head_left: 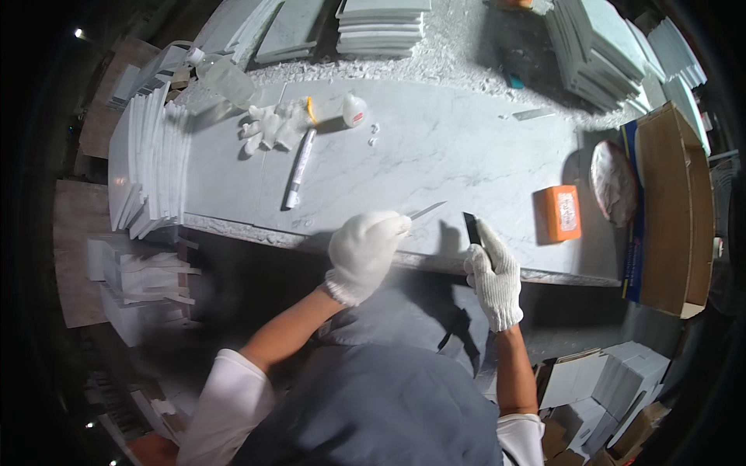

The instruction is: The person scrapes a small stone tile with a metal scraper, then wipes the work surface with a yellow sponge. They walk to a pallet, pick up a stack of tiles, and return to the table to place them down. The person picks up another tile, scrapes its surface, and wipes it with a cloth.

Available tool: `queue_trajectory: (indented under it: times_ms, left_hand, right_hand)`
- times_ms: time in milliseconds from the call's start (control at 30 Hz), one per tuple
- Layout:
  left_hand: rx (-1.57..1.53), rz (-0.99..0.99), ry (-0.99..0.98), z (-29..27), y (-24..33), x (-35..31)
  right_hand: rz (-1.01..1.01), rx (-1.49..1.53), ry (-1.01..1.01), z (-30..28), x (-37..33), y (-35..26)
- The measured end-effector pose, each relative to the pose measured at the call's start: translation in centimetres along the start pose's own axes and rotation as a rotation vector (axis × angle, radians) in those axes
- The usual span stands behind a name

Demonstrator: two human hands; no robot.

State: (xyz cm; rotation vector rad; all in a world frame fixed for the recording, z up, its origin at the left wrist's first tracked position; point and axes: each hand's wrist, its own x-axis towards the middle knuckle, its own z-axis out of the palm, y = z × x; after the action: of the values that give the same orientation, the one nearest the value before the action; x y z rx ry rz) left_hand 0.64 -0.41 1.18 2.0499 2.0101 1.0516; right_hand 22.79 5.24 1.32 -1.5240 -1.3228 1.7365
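Observation:
My left hand point(367, 250), in a white knit glove, is closed over the near edge of the marble-patterned slab. From its fingertips a thin, pointed metal blade point(430, 209) sticks out to the right. To the right of it, my gloved right hand point(496, 281) grips a flat dark strip point(471, 227) between thumb and fingers, its end pointing away from me. The strip's lower part is hidden by the fingers, so its exact kind cannot be made out. Both hands are apart, with the white slab point(404, 163) beneath and beyond them.
On the slab lie a white marker point(300, 172), spare gloves point(273, 128), a small squeeze bottle point(354, 110) and an orange box point(563, 213). A dish of white paste point(613, 183) stands beside a cardboard box point(672, 217). Tile stacks point(381, 29) and a clear bottle point(227, 79) lie farther off.

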Motion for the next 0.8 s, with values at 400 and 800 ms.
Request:
queue_trajectory:
  times_ms: [400,800]
  left_hand:
    - [-0.168,0.282,0.088,3.0,1.3,9.7]
    - [-0.356,0.333,-0.454,10.0,12.1,23.8]
  right_hand:
    - [-0.132,0.352,0.143,-2.2,0.6,-2.7]
    - [-0.471,-0.247,0.698,-20.9,-0.6,-4.0]
